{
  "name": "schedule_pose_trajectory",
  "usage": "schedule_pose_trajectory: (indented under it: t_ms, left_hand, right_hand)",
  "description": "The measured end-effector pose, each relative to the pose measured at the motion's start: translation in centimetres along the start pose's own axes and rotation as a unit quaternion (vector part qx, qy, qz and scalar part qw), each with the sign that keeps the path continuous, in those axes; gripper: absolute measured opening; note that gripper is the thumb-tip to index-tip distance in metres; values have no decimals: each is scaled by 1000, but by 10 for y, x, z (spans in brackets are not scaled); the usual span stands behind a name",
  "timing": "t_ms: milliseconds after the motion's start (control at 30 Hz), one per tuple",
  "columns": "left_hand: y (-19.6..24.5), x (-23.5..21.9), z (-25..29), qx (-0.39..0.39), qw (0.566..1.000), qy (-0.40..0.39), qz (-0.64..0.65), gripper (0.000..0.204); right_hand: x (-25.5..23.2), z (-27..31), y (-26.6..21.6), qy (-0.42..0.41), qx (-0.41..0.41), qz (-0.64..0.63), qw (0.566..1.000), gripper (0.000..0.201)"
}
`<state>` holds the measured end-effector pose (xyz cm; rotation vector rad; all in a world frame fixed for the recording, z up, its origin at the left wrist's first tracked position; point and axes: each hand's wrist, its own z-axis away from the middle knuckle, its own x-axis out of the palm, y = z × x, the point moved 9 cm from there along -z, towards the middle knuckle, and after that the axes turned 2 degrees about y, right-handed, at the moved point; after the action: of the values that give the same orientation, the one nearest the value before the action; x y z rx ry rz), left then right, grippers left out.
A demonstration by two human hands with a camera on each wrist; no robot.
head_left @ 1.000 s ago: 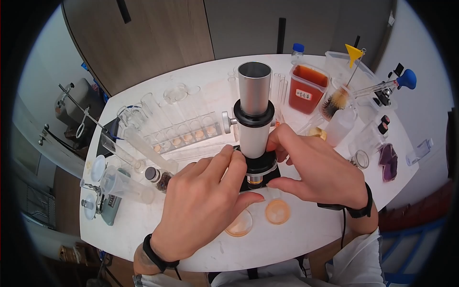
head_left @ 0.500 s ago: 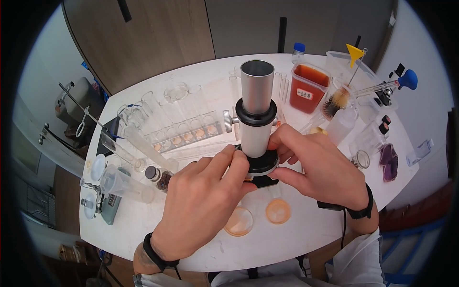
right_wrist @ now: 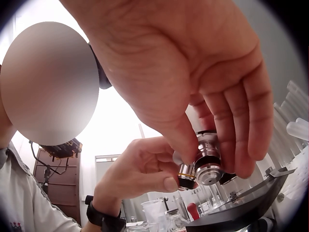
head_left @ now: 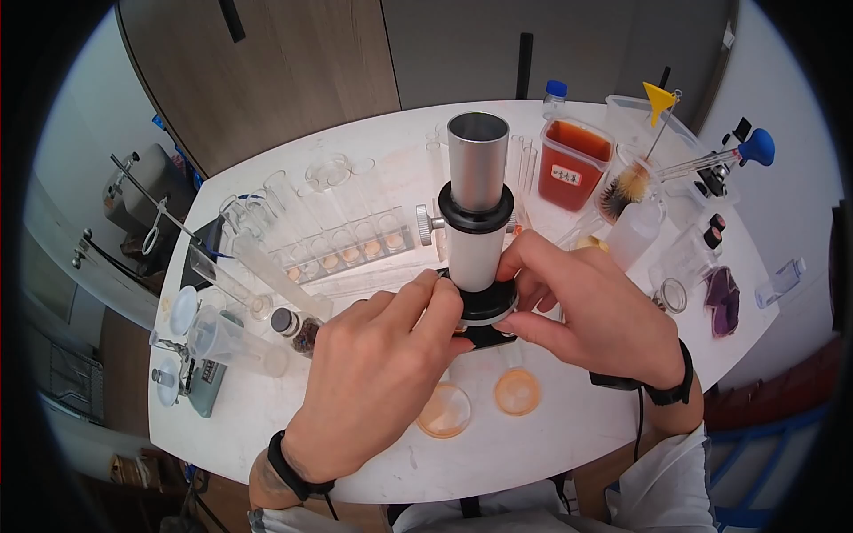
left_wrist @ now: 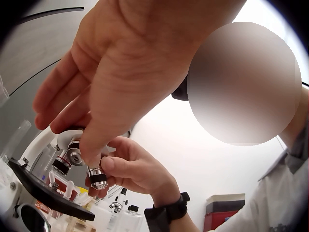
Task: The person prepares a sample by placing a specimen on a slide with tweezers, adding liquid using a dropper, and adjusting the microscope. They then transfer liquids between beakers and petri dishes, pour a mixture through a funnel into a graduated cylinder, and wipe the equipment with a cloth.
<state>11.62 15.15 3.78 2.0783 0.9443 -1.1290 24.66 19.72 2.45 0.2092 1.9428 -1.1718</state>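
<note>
A microscope (head_left: 474,258) with a silver and white tube stands upright between the two hands. My left hand (head_left: 378,369) holds the left side of its black round head (head_left: 486,304), thumb in front and fingers behind. From the right, my right hand (head_left: 600,320) grips the same head between thumb and curled fingers. In the left wrist view, the thumbs lie beside a silver objective lens (left_wrist: 98,180) under the head. The right wrist view shows another objective lens (right_wrist: 209,173) between the right thumb and fingers. Below the lenses is the black stage (left_wrist: 53,197).
Two petri dishes (head_left: 517,393) with orange contents lie in front of the microscope. Behind it to the left is a clear rack (head_left: 351,258) of glass tubes. A capped jar (head_left: 293,330) stands by the left hand. A red-brown tub (head_left: 573,169) and a white bottle (head_left: 633,235) are at the right.
Both thumbs have closed in on the microscope's head. The yellow-ringed objective lens that showed at the front has gone from the head view. The last half second shows hardly any movement.
</note>
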Motion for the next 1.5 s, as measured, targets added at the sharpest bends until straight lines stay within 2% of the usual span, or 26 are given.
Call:
schedule_pose_trajectory:
  t_ms: [200, 400, 700, 1133, 1233, 1333, 1500]
  left_hand:
    - [-1, 0, 1, -10, 1000, 0, 2, 51]
    - [-1, 0, 1, -7, 1000, 0, 3, 51]
    - [-2, 1, 0, -11, 1000, 4, 8, 49]
    - [-2, 1, 0, -18, 1000, 1, 9, 47]
    - [-2, 1, 0, -16, 1000, 5, 12, 48]
    - [1, 1, 0, 19, 1000, 9, -3, 45]
    - [-3, 1, 0, -17, 1000, 7, 11, 46]
  right_hand:
    - [1, 1, 1, 11, -43, 5, 999, 40]
    - [0, 1, 1, -1, -20, 4, 1000, 39]
    - [-1, 1, -3, 18, -60, -5, 998, 35]
    - [-1, 1, -3, 12, -56, -15, 998, 35]
    - [-2, 1, -4, 15, -61, -11, 998, 35]
    - [-2, 1, -4, 14, -59, -6, 998, 35]
    - [-2, 1, -4, 14, -58, -4, 998, 35]
